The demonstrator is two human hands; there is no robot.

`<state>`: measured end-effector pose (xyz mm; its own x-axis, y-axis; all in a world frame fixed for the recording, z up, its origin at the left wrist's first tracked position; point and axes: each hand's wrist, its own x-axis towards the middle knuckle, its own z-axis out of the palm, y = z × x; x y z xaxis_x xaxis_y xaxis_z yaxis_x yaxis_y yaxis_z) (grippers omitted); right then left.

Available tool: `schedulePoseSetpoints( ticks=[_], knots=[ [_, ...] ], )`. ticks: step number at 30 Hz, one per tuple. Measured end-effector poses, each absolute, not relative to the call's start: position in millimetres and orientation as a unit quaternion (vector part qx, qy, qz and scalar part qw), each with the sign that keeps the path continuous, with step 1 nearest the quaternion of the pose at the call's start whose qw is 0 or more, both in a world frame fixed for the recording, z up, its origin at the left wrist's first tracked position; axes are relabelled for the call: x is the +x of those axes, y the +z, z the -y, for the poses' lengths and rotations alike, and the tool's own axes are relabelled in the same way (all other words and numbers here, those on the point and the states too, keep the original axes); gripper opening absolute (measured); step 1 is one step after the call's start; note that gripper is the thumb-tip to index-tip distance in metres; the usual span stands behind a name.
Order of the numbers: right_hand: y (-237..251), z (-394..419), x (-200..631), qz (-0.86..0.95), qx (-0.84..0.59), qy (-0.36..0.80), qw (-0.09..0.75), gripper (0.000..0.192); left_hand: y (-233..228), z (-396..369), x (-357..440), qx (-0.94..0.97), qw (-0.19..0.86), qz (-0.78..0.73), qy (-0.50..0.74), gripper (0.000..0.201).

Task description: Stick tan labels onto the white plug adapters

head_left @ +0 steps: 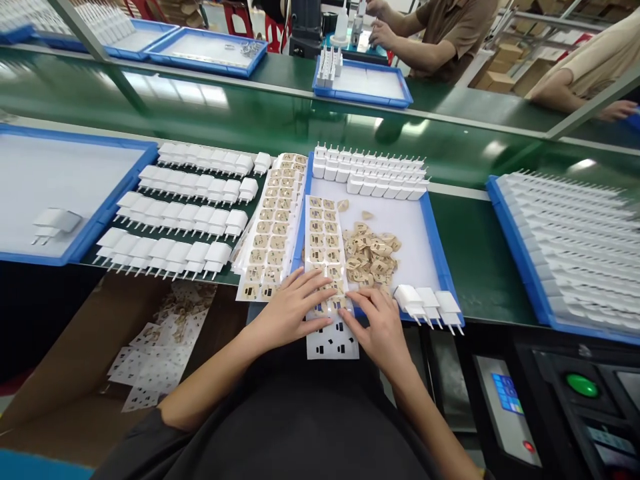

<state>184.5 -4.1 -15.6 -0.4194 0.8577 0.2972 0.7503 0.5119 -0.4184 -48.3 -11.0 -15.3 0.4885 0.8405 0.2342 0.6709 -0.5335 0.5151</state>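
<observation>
- Looking down from the head view, the left hand [293, 308] lies flat with fingers spread on the lower part of a label sheet [327, 267], pinning it to the near edge of the blue tray [434, 247], probably so the sheet stays put while a label is lifted.
- The right hand [381, 327] rests beside it, fingertips bent onto the same sheet as if picking at one label; whether it has one pinched cannot be told.
- The sheet hangs over the desk [470, 253] edge toward the person, its lowest rows already bare with dark cut-outs.
- A pile of loose tan labels [371, 252] lies in the tray just right of the sheet, and three white chargers [429, 303] lie near the right hand, within easy reach.
- A second label sheet [273, 227] lies just left of the tray, and rows of chargers [175, 213] lie on their sides further left.
- Across the desk, another person's hands [380, 27] work over a separate tray.
</observation>
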Motion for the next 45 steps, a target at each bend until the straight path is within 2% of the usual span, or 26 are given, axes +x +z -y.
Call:
schedulePoseSetpoints(
  ticks=[6, 13, 15, 20, 24, 27, 30, 34, 37, 42, 45],
  knots=[
    [-12.0, 8.6, 185.6, 0.829, -0.482, 0.122, 0.254, 0.021, -19.0, 7.9, -41.2, 0.861, 0.141, -0.442, 0.209, 0.044],
    [-13.3, -0.1, 174.9, 0.812, -0.469, 0.165, 0.306, 0.012, -19.6, 3.2, -38.8, 0.859, 0.123, -0.463, 0.183, 0.04],
    [-8.9, -1.7, 174.5, 0.796, -0.463, 0.203, 0.332, 0.012, -19.3, 0.6, -37.5, 0.854, 0.129, -0.468, 0.187, 0.04],
    [3.6, 0.2, 178.7, 0.73, -0.393, 0.38, 0.411, 0.011, -20.2, -0.9, -35.1, 0.846, 0.132, -0.477, 0.199, 0.038],
    [3.5, -2.0, 176.8, 0.739, -0.356, 0.453, 0.349, 0.013, -10.0, -12.0, -39.9, 0.837, 0.146, -0.477, 0.225, 0.035],
    [1.3, -7.2, 176.1, 0.733, -0.35, 0.484, 0.327, 0.017, 9.1, -48.3, -44.1, 0.823, 0.136, -0.488, 0.255, 0.033],
    [1.4, -12.7, 179.3, 0.708, -0.346, 0.519, 0.333, 0.02, 28.8, -112.8, -39.5, 0.81, 0.084, -0.525, 0.246, 0.034],
    [3.2, -16.7, 184.0, 0.691, -0.335, 0.547, 0.333, 0.024, 38.7, -204.7, -17.1, 0.788, 0.015, -0.576, 0.218, 0.05],
    [2.0, -16.4, 184.7, 0.702, -0.334, 0.536, 0.331, 0.024, 34.0, -245.2, 1.6, 0.784, 0.008, -0.584, 0.211, 0.054],
    [-3.1, -15.8, 184.9, 0.703, -0.332, 0.52, 0.353, 0.023, 26.0, -256.9, 16.8, 0.78, 0.041, -0.575, 0.242, 0.029],
    [-6.0, -16.4, 185.3, 0.679, -0.343, 0.53, 0.375, 0.025, 35.0, -248.7, 11.5, 0.778, 0.065, -0.574, 0.246, 0.023]
  ],
)
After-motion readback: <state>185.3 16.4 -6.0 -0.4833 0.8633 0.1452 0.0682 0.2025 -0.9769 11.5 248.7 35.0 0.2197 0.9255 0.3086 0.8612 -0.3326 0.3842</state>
